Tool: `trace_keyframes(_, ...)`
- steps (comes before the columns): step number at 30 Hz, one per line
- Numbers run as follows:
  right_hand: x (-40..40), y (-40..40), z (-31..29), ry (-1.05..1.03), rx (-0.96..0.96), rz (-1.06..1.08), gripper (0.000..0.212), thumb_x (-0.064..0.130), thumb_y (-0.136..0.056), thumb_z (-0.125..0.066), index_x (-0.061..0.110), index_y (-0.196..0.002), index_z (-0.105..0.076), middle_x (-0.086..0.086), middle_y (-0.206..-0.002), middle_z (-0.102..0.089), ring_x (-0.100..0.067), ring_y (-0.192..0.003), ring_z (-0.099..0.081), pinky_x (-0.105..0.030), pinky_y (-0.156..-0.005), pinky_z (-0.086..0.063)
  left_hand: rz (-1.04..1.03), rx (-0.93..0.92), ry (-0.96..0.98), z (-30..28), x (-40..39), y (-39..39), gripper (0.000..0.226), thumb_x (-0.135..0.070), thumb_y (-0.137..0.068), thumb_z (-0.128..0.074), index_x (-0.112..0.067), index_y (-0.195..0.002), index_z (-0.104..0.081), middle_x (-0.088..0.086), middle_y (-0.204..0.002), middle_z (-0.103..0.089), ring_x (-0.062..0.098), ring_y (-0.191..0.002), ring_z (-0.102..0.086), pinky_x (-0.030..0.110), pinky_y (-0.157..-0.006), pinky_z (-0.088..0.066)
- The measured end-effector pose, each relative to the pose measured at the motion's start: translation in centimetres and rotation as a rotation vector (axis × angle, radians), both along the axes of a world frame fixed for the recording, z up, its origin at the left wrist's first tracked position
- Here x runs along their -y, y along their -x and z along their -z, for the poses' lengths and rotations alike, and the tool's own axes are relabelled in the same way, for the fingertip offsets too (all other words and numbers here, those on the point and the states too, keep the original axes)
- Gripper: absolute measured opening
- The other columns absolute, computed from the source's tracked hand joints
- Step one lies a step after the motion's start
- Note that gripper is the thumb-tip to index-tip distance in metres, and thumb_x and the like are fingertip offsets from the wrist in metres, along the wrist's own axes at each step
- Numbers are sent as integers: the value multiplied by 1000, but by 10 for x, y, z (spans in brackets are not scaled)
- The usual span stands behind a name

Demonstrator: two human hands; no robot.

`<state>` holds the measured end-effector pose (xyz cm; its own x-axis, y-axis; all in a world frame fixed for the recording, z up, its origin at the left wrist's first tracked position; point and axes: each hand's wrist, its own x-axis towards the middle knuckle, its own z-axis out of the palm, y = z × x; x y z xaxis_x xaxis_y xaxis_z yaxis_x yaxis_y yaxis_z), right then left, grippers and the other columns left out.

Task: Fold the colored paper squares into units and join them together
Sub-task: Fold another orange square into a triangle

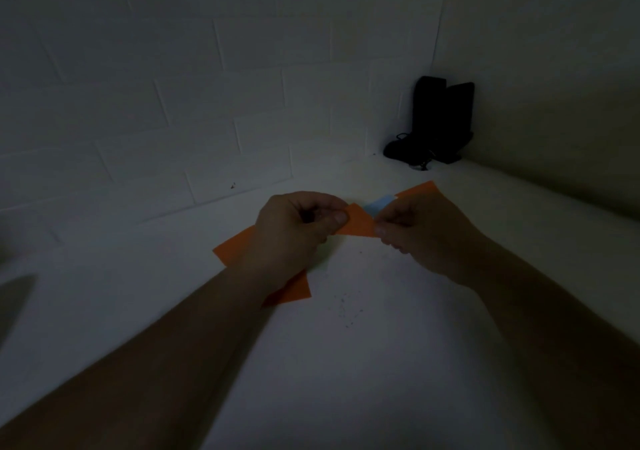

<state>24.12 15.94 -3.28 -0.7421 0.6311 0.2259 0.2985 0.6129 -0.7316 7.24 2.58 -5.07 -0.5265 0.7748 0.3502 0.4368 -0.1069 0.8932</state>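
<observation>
Item: small orange paper piece (356,222), held above the white table (346,363), just 12 o'clock of frame centre. Left hand (294,231) pinches its 9 o'clock edge, thumb over curled fingers; right hand (422,238) pinches its 3 o'clock corner.

Beneath: flat orange square (235,247) at 7 o'clock of the hands; another orange sheet (417,189) and a blue paper (379,204) at 1 o'clock.

Far corner: dark objects (436,123), unidentifiable.

Handling advice: match edges before creasing, keep both pinches close to the fold line, press firmly.

Markings: none legible; light dim.
</observation>
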Motion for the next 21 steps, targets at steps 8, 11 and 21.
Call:
trace_keyframes(8, -2, -2, -1, 49, 37, -4, 26, 7, -83, -79, 30, -78, -70, 6, -64, -70, -1, -54, -63, -18, -55, -49, -13, 46, 10, -1, -1, -1, 15, -15, -90, -79, -30, -93, -80, -3, -86, -78, 15, -72, -70, 29, -68, -61)
trace_keyframes(11, -3, -2, -1, 34, 79, 30, 25, 8, -83, -79, 30, -81, -68, 6, -71, -69, -3, -57, -63, -10, -48, -44, 9, 48, 24, -1, -1, -4, 13, -14, -90, -79, -26, -95, -80, -4, -85, -78, 9, -71, -69, 24, -64, -58)
trace_keyframes(21, -6, -15, -9, 135, 218, -56, 9, 28, -88, -76, 35, -89, -70, 2, -83, -73, -13, -67, -68, -23, -58, -54, -28, -59, 52, 1, -1, -10, 14, -19, -90, -79, -33, -91, -79, -8, -84, -77, 11, -71, -71, 31, -71, -62)
